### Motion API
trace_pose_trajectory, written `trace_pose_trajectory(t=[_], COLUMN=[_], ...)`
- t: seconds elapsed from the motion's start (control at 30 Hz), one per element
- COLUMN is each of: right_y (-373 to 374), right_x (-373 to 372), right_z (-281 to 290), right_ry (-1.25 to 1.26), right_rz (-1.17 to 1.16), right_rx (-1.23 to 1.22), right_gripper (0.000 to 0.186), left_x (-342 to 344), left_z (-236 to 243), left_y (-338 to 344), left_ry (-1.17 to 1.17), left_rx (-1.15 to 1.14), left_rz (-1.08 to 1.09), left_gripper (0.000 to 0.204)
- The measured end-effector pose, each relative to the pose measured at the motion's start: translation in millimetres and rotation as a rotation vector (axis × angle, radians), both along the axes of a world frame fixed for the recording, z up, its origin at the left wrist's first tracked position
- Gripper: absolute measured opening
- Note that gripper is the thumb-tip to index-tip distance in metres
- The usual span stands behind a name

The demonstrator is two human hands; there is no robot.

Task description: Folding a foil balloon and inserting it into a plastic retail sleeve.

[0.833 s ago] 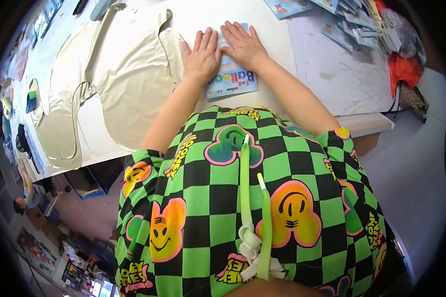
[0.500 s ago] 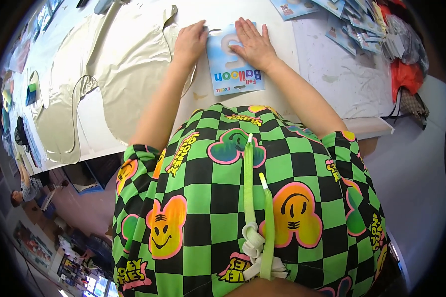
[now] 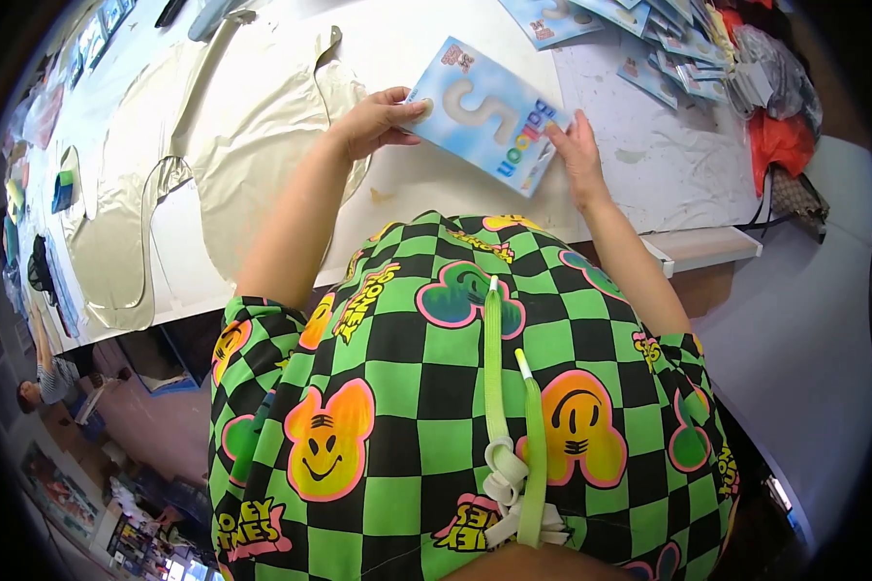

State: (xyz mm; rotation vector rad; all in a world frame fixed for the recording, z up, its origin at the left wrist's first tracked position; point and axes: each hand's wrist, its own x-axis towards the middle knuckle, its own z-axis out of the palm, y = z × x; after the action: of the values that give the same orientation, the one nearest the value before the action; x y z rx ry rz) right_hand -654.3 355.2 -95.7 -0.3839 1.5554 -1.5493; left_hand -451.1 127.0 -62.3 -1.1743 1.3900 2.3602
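A flat light-blue balloon packet is held tilted over the white table, with colourful lettering and a pale curved shape pictured on it. My left hand pinches its left edge, thumb on top and fingers partly underneath. At the right end, my right hand grips the lettered edge between thumb and fingers. To the left of my left forearm, a large pale gold foil balloon lies flat and deflated, its surface creased.
Several similar blue packets lie piled at the far right, beside a clear plastic bag and a red bag. A white ledge juts from the table's near right edge. Another person is at the far left.
Both hands lay on the packet flat on the table; now they have lifted it and turned it, its lettered end swinging to the right. My right hand has moved right and nearer.
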Motion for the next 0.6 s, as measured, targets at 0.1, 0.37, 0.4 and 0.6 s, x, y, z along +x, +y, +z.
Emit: trace_pose_trajectory(t=[0.1,0.37,0.4,0.6], right_y=[-3.6,-52.6,-60.3,-108.2], right_x=[-5.9,-63.5,-70.2,-64.3], right_z=[11.5,86.8,95.9,100.9], right_ry=[-0.369,0.153,0.248,0.893], right_rz=[0.035,0.339,0.417,0.789], right_rx=[0.021,0.269,0.344,0.579], right_gripper=[0.043,0.027,0.027,0.029], left_x=[1.4,21.0,22.4,21.5], left_z=[-8.1,-23.5,-26.7,-37.6], left_y=[18.3,13.7,12.5,31.9], left_ry=[0.102,0.093,0.085,-0.005], left_rx=[0.086,-0.021,-0.022,0.005], left_rz=[0.131,0.351,0.376,0.418], left_gripper=[0.035,0.050,0.050,0.044])
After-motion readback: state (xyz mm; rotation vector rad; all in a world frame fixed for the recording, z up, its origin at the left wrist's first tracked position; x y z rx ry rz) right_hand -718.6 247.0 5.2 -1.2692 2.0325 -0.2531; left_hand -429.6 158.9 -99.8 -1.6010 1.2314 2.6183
